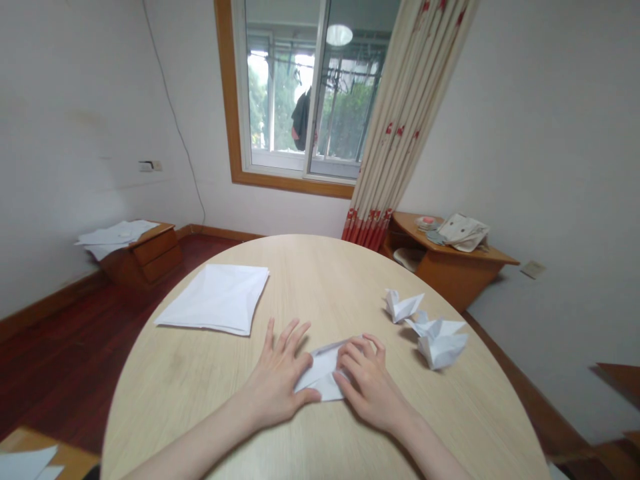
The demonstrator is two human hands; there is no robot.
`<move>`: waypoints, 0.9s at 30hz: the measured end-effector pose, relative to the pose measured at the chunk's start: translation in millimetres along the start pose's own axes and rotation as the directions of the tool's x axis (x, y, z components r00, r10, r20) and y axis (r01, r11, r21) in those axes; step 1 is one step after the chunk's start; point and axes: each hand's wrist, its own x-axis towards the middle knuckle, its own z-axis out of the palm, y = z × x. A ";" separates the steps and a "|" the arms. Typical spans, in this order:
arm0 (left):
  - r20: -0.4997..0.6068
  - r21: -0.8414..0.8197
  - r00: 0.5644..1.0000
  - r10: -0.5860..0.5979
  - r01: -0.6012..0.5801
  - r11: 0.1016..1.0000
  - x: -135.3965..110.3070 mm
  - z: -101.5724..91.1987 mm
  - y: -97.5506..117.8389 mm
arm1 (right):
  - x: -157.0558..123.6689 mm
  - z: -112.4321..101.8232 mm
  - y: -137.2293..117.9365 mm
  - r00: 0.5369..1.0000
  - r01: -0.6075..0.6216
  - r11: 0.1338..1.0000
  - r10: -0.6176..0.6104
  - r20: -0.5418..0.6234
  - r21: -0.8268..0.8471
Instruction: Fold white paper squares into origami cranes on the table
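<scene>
A partly folded white paper (323, 373) lies on the round wooden table (320, 287) in front of me. My left hand (280, 377) rests flat on its left side, fingers spread and stretched out. My right hand (367, 380) presses on its right side with the fingers curled down onto the paper's edge. Two finished folded paper figures (403, 305) (440, 341) sit to the right of my hands. A stack of flat white sheets (216, 307) lies to the upper left.
A low wooden cabinet (145, 253) with papers stands at the left wall. A corner shelf (450, 257) with a bag stands at the right, beside a curtain (400, 133) and window (310, 87). Dark red floor surrounds the table.
</scene>
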 end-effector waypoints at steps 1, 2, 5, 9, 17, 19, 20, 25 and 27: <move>0.001 0.003 1.000 -0.006 0.006 1.000 -0.2 0.0 -1.1 | 0.1 1.2 -0.2 1.000 -0.002 1.000 0.002 -0.001 0.000; 0.004 0.007 1.000 -0.011 0.011 1.000 -0.3 0.0 -2.0 | 0.1 2.5 -0.4 1.000 -0.004 1.000 0.004 -0.003 -0.005; -0.001 0.027 1.000 -0.021 0.021 0.999 -0.4 0.8 -3.7 | 0.1 6.5 -0.4 1.000 -0.007 1.000 0.007 -0.012 -0.024; -0.001 0.048 1.000 -0.030 0.030 0.998 -0.2 2.7 -5.0 | -0.5 11.5 0.0 1.000 -0.022 0.999 0.021 -0.023 -0.026; -0.031 0.090 0.999 -0.021 0.023 0.996 -0.2 5.7 -7.7 | -1.2 14.6 2.2 0.995 -0.062 0.995 0.056 -0.080 -0.074; -0.041 0.097 0.999 -0.012 0.016 0.995 0.0 7.4 -8.8 | -1.4 15.9 3.0 0.994 -0.052 0.993 0.041 -0.103 -0.108; -0.046 0.100 0.999 -0.008 0.013 0.995 0.2 8.2 -9.4 | -1.5 16.7 3.6 0.992 -0.049 0.991 0.034 -0.119 -0.124; -0.065 0.103 0.998 0.015 -0.008 0.995 1.9 9.9 -13.3 | -2.5 16.8 9.3 0.980 -0.075 0.984 0.043 -0.196 -0.159; -0.068 0.102 0.998 0.015 -0.008 0.995 2.6 9.5 -14.7 | -3.1 15.2 12.7 0.978 -0.086 0.984 0.053 -0.202 -0.156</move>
